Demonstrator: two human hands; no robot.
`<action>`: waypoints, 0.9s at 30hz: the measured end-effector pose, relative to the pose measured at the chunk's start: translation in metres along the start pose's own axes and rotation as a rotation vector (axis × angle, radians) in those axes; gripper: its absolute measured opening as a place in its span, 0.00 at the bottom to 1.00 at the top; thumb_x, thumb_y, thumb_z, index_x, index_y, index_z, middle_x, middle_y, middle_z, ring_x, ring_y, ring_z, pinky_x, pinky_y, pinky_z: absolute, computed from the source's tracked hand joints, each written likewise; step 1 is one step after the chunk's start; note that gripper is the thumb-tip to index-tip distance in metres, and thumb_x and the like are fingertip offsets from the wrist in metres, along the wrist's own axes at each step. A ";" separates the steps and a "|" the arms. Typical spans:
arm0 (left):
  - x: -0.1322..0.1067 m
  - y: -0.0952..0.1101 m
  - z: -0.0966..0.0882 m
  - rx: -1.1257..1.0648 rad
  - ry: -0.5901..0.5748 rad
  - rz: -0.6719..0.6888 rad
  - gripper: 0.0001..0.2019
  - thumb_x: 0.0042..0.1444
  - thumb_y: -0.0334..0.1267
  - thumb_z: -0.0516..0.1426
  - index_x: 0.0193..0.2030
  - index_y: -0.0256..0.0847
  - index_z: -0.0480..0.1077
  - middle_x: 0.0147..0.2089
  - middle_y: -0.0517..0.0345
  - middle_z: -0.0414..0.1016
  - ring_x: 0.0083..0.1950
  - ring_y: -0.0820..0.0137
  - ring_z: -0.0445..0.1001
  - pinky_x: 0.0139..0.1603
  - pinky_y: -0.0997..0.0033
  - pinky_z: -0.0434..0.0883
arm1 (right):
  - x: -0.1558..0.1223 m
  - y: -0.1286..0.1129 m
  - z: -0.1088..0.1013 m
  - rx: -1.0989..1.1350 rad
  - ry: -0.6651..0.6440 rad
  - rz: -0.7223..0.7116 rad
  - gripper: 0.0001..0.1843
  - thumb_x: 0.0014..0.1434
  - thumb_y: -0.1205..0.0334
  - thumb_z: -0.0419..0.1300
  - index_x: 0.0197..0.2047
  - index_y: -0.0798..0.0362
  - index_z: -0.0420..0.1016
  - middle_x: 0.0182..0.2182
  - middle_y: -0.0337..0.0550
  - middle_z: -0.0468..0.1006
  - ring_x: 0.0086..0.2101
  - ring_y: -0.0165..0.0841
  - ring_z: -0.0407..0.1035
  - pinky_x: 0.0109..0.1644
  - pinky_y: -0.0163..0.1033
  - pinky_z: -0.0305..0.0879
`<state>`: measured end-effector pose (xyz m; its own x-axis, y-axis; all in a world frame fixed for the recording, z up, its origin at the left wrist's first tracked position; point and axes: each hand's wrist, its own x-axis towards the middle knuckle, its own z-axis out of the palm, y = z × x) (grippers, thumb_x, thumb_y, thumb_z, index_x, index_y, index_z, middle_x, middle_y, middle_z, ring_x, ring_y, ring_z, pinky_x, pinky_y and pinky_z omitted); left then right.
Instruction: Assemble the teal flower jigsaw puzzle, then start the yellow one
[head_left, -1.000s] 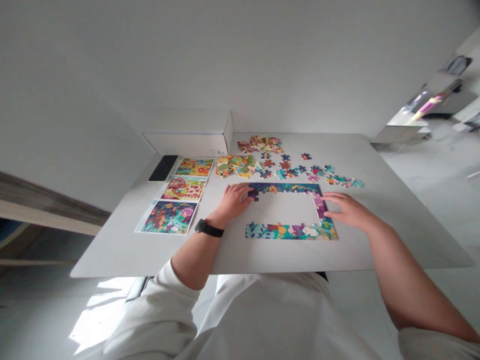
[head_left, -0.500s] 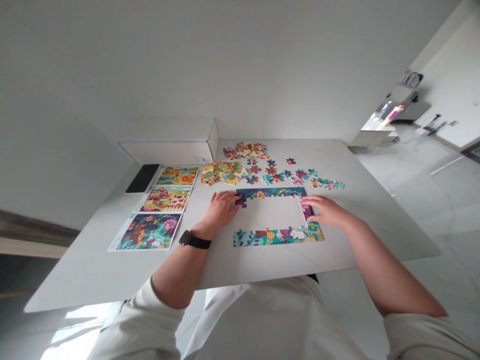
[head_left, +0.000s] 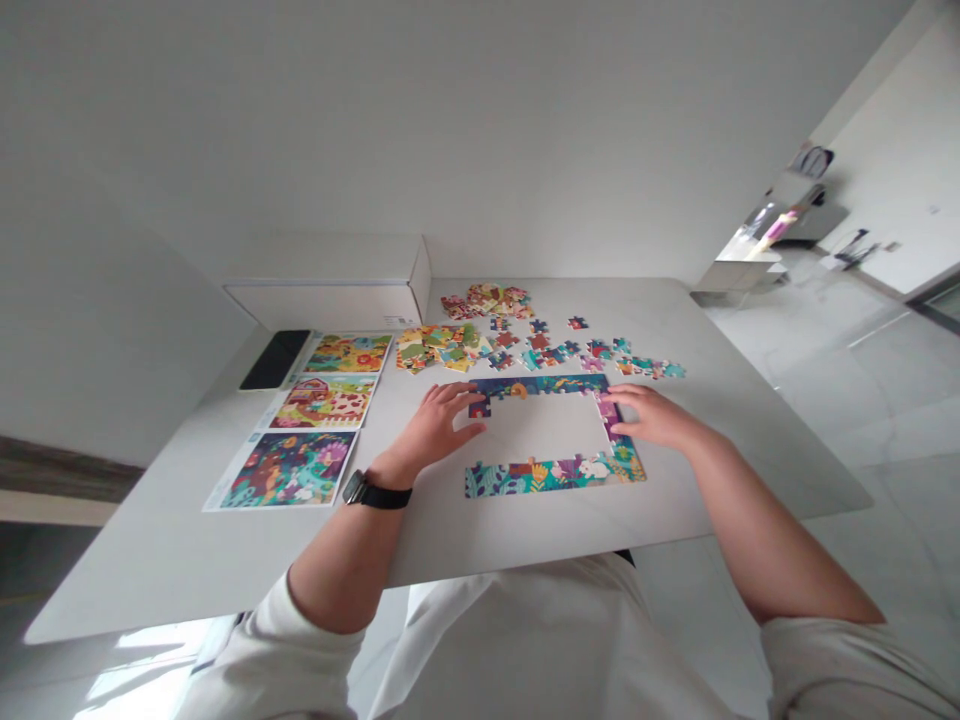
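A partly built jigsaw frame (head_left: 541, 476) lies on the white table (head_left: 165, 560), with colourful floral strips along its far, near and right sides. Its left side stands open. My left hand (head_left: 439, 425) rests at the far strip's left end, fingertips at a dark purple piece (head_left: 480, 407). My right hand (head_left: 649, 416) lies on the table against the purple right-hand strip (head_left: 609, 415), touching it. Neither hand holds a piece. Loose puzzle pieces (head_left: 555, 352) are scattered beyond the frame. A black watch (head_left: 375, 492) circles my left wrist.
Several printed picture sheets (head_left: 289, 470) line the table's left side, next to a black phone (head_left: 276, 359). A white box (head_left: 330, 290) stands at the far left corner. Stacked pieces (head_left: 484, 298) lie at the back. White sleeves show below.
The whole scene has shifted left and down in view as my head turned. Both hands remain at the frame, and my left fingers have spread slightly beside the dark piece.
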<state>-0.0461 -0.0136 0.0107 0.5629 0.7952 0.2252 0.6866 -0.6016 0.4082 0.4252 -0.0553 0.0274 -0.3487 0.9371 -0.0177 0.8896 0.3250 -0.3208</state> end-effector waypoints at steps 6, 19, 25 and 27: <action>-0.013 0.003 -0.002 0.049 -0.240 0.049 0.61 0.49 0.69 0.74 0.83 0.45 0.58 0.85 0.34 0.54 0.86 0.35 0.50 0.84 0.24 0.46 | -0.009 0.003 -0.001 0.005 -0.054 0.026 0.44 0.55 0.45 0.77 0.72 0.42 0.78 0.75 0.53 0.71 0.71 0.58 0.68 0.77 0.65 0.64; -0.011 0.008 0.007 0.062 -0.252 0.042 0.61 0.47 0.64 0.77 0.83 0.46 0.59 0.85 0.32 0.53 0.85 0.34 0.52 0.82 0.20 0.46 | -0.017 -0.003 0.007 -0.025 -0.134 0.024 0.51 0.47 0.50 0.81 0.74 0.38 0.75 0.78 0.49 0.65 0.74 0.60 0.64 0.77 0.66 0.63; -0.011 0.008 0.008 0.067 -0.259 0.036 0.61 0.47 0.65 0.77 0.82 0.46 0.60 0.85 0.31 0.54 0.85 0.33 0.52 0.82 0.20 0.46 | -0.016 0.000 0.010 -0.024 -0.126 0.009 0.53 0.46 0.50 0.81 0.75 0.40 0.74 0.78 0.52 0.66 0.73 0.60 0.64 0.78 0.65 0.62; -0.011 0.008 0.008 0.065 -0.231 0.040 0.60 0.47 0.65 0.76 0.82 0.46 0.61 0.84 0.32 0.56 0.84 0.33 0.53 0.82 0.20 0.47 | -0.016 -0.002 0.008 -0.020 -0.141 0.016 0.53 0.46 0.50 0.81 0.75 0.42 0.74 0.78 0.53 0.66 0.73 0.60 0.65 0.78 0.64 0.63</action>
<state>-0.0432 -0.0278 0.0039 0.6751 0.7372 0.0287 0.6858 -0.6414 0.3440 0.4263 -0.0715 0.0209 -0.3710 0.9155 -0.1557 0.9006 0.3138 -0.3007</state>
